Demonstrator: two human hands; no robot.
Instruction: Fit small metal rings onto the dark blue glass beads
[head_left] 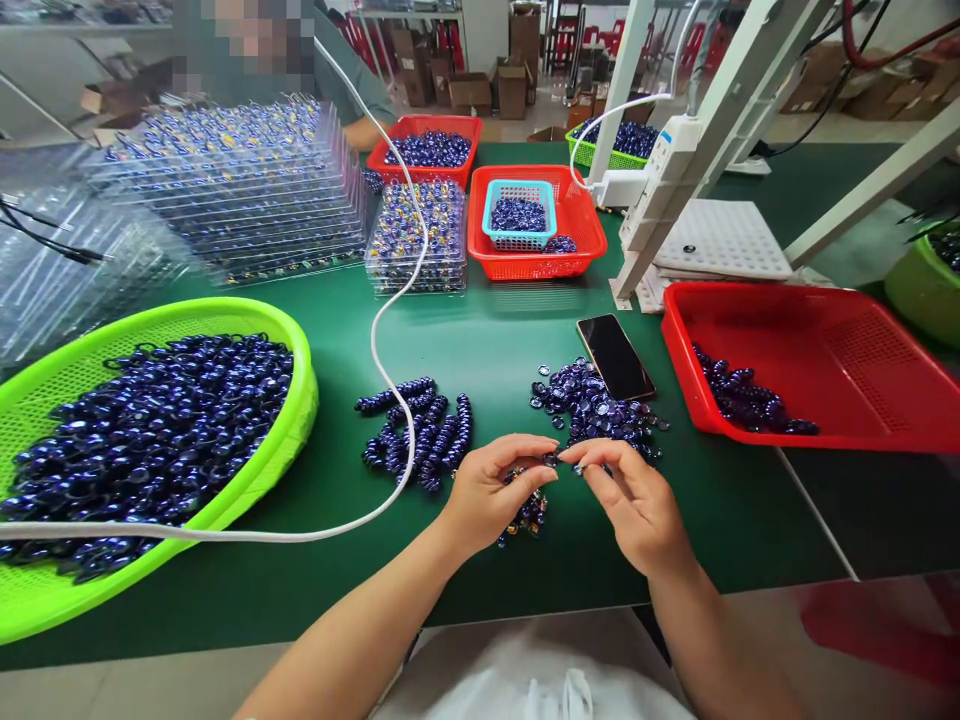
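Note:
My left hand [491, 490] and my right hand [628, 495] meet over the green table [495, 330], fingertips pinched together on a small dark blue glass bead [553, 459]. Under my left palm hangs a short string of coloured beads [529, 512]. Just beyond the hands lies a loose heap of blue beads [592, 405]. To its left sit stacked rows of blue beads [420, 430].
A lime green basket [296, 345] full of blue beads sits at left, a white cable [386, 370] crossing it. A phone [615, 357] lies beside a red tray [825, 350]. Clear trays [240, 190], red baskets [536, 215] and another person stand behind.

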